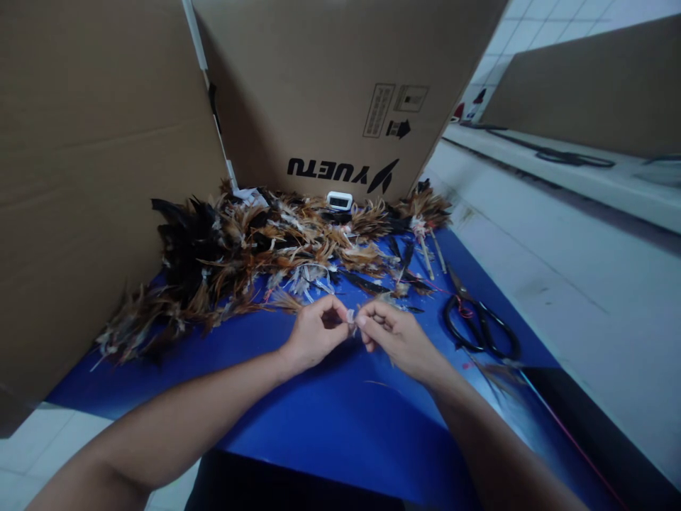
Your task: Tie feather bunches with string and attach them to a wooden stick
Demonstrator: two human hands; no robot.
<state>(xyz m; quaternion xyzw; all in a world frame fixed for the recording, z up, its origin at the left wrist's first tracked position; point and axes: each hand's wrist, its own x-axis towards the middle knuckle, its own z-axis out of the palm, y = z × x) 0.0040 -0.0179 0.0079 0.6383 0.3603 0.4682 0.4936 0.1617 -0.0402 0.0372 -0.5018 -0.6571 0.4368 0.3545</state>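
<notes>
a small pale feather tuft [351, 317] is pinched between the left hand [315, 332] and right hand [396, 333], just before the feather pile [255, 248]; scissors [479, 323] lie right of it.

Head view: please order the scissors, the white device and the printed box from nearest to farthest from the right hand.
From the right hand:
1. Scissors, on the blue mat just to its right.
2. White device, farther back, among the feathers.
3. Printed box, standing behind the device, at the back.
</notes>
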